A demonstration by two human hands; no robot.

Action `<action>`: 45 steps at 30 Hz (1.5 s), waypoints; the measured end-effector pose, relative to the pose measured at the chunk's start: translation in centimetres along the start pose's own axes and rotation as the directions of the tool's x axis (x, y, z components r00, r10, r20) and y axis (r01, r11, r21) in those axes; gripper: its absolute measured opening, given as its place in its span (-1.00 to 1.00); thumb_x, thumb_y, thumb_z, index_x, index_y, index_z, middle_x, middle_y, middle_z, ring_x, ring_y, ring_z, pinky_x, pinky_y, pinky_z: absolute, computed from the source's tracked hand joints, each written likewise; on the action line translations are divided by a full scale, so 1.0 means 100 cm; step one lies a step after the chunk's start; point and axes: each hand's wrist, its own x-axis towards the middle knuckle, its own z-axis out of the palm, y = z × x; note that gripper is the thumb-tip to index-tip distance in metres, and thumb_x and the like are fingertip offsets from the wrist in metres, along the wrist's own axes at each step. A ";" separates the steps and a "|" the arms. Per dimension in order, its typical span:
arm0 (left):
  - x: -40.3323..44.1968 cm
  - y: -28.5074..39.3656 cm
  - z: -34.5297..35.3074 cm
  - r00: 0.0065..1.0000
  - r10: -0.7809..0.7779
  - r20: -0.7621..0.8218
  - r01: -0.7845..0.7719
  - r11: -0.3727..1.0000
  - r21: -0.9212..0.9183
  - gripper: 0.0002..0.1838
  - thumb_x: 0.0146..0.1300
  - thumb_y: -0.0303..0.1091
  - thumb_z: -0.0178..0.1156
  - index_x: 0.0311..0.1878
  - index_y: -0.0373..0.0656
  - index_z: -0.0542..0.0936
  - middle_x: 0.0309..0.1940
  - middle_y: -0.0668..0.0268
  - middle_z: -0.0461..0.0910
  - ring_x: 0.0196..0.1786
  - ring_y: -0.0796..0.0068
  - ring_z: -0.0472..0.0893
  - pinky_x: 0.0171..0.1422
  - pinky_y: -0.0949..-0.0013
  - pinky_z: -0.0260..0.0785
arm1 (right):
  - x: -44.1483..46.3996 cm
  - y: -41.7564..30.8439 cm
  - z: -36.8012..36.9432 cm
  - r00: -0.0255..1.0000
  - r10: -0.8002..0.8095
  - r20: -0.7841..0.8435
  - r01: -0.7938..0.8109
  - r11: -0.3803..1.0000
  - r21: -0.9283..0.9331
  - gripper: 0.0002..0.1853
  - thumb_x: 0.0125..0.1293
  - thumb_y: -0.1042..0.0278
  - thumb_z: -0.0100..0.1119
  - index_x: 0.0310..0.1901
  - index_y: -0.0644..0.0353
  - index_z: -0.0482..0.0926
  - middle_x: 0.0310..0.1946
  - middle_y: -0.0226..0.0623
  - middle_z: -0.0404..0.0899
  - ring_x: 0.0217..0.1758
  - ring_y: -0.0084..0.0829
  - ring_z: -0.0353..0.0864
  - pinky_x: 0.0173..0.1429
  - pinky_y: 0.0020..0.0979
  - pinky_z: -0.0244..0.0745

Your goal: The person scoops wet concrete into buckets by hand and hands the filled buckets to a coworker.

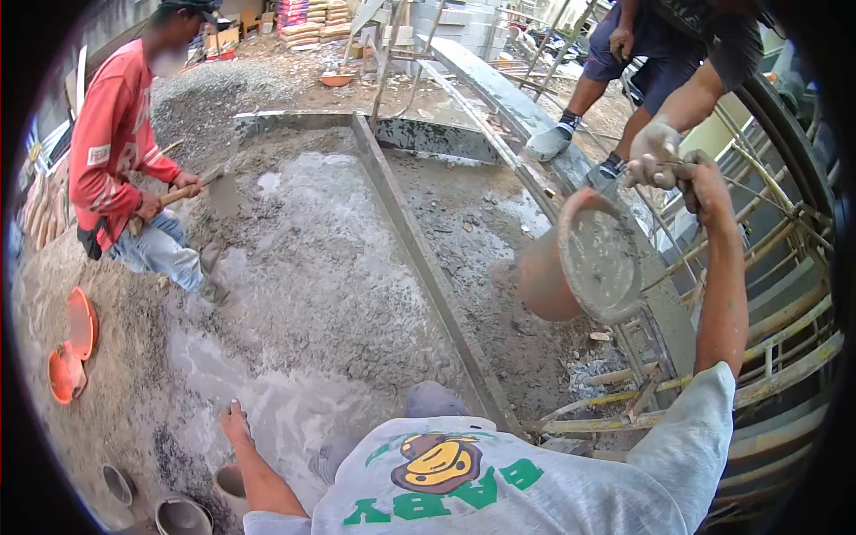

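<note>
My right hand [704, 185] is raised at the right, its fingers closed round the handle of an orange bucket [546, 276]. The bucket hangs tilted and is full of wet grey cement [604, 259]. Beside my right hand, a co-worker's muddy hand [655, 156] reaches to the same handle. Low on the left, my left hand [235, 423] hangs over the wet cement floor with its fingers apart and nothing visible in it. Near my left forearm stands a dark-rimmed bucket [230, 481].
A person in a red shirt [111, 152] holds a wooden-handled tool at the left. Orange basins [82, 323] and more buckets [183, 517] lie lower left. A long board [428, 267] divides the cement area. The co-worker stands on a plank [499, 94]; bamboo poles [785, 374] line the right.
</note>
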 end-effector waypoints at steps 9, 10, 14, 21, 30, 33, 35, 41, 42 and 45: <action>-0.108 -0.172 -0.136 0.653 -0.462 -0.600 0.273 0.882 -0.383 -0.49 0.13 -0.07 0.18 -0.14 -0.44 0.56 -0.28 0.13 0.59 -0.23 0.28 0.51 -0.11 0.20 0.33 | 0.202 0.129 -0.157 1.000 0.023 -0.003 -0.023 0.963 -0.268 -0.61 0.12 0.00 0.17 -0.17 0.14 0.59 -0.23 -0.12 0.59 -0.14 -0.21 0.57 0.08 -0.18 0.40; -0.133 -0.170 -0.135 0.648 -0.572 -0.502 0.364 0.812 -0.456 -0.51 0.13 -0.08 0.19 -0.14 -0.42 0.56 -0.29 0.16 0.59 -0.24 0.30 0.51 -0.11 0.20 0.34 | 0.202 0.114 -0.131 0.992 -0.052 -0.112 0.012 0.944 -0.330 -0.61 0.15 0.01 0.14 -0.15 0.16 0.58 -0.22 -0.13 0.59 -0.14 -0.22 0.56 0.07 -0.21 0.39; -0.146 -0.390 -0.128 0.605 -0.584 -0.540 0.525 0.803 -0.281 -0.63 0.23 -0.09 0.09 -0.14 -0.23 0.56 -0.38 0.26 0.55 -0.48 0.37 0.46 -0.43 0.25 0.28 | 0.163 0.073 0.020 0.846 -0.375 -0.379 0.189 0.876 -0.445 -0.60 0.23 0.07 0.01 -0.09 0.24 0.53 -0.20 -0.13 0.57 -0.14 -0.26 0.53 0.01 -0.32 0.36; -0.192 -0.346 -0.135 0.486 -0.643 -0.592 0.671 0.708 -0.218 -0.53 0.15 -0.03 0.16 -0.12 -0.31 0.56 -0.18 -0.03 0.58 -0.05 0.04 0.56 0.04 0.15 0.34 | -0.112 0.144 0.497 0.651 0.234 0.722 0.147 0.895 -0.422 -0.79 0.17 0.30 0.08 -0.23 0.22 0.46 -0.55 -0.34 0.43 -0.67 -0.55 0.36 -0.67 -0.51 0.23; -0.005 -0.494 -0.272 0.445 -0.651 -0.615 0.370 0.759 -0.536 -0.49 0.26 -0.02 0.12 -0.01 -0.33 0.43 -0.15 0.24 0.49 -0.10 0.44 0.42 0.05 0.36 0.25 | -0.783 0.217 0.870 -0.461 0.195 0.865 0.796 0.522 0.306 -0.38 0.11 0.18 0.14 0.22 0.05 0.20 0.12 0.00 0.30 0.19 0.00 0.31 0.21 -0.17 0.31; 0.060 -0.590 -0.307 0.443 -0.597 -0.669 0.295 0.801 -0.520 -0.40 0.25 0.05 0.11 0.04 -0.38 0.40 -0.14 0.23 0.49 -0.11 0.41 0.43 0.04 0.35 0.27 | -0.897 0.232 0.910 -0.530 0.111 0.841 0.764 0.492 0.417 -0.38 0.10 0.13 0.17 0.20 0.10 0.24 0.15 -0.14 0.26 0.28 -0.15 0.17 0.19 -0.14 0.26; 0.102 -0.570 -0.311 0.522 -0.640 -0.564 0.258 0.748 -0.611 -0.30 0.26 0.12 0.05 0.17 -0.37 0.31 0.02 0.13 0.43 0.03 0.29 0.43 0.15 0.34 0.24 | -0.944 0.255 0.924 -0.591 0.034 0.806 0.750 0.392 0.533 -0.49 0.14 0.17 0.08 0.14 0.14 0.34 0.16 -0.15 0.25 0.30 -0.17 0.14 0.23 -0.13 0.15; 0.129 -0.534 -0.285 0.503 -0.711 -0.491 0.276 0.671 -0.688 -0.18 0.24 0.26 -0.08 0.30 -0.30 0.17 0.26 0.10 0.23 0.25 0.18 0.29 0.26 0.23 0.18 | -0.933 0.279 0.930 -0.697 -0.079 0.713 0.521 0.628 0.578 -0.53 0.02 0.29 0.06 0.05 0.15 0.41 -0.33 -0.17 0.57 -0.08 -0.20 0.53 0.13 -0.21 0.25; 0.130 -0.521 -0.279 0.476 -0.708 -0.522 0.295 0.688 -0.663 -0.18 0.24 0.26 -0.09 0.30 -0.28 0.16 0.27 0.11 0.21 0.27 0.18 0.27 0.27 0.21 0.17 | -0.909 0.261 0.927 -0.714 -0.103 0.693 0.443 0.700 0.560 -0.56 0.04 0.33 0.03 0.03 0.14 0.41 -0.41 -0.14 0.57 -0.18 -0.14 0.55 0.04 -0.17 0.30; 0.120 -0.490 -0.261 0.512 -0.702 -0.495 0.207 0.660 -0.722 -0.23 0.21 0.20 0.03 0.29 -0.22 0.22 0.24 0.14 0.26 0.26 0.23 0.28 0.27 0.18 0.15 | -0.824 0.213 0.903 -0.699 -0.183 0.691 0.314 0.789 0.528 -0.58 0.04 0.37 0.02 0.02 0.08 0.40 -0.46 -0.10 0.56 -0.37 -0.02 0.56 -0.17 -0.07 0.40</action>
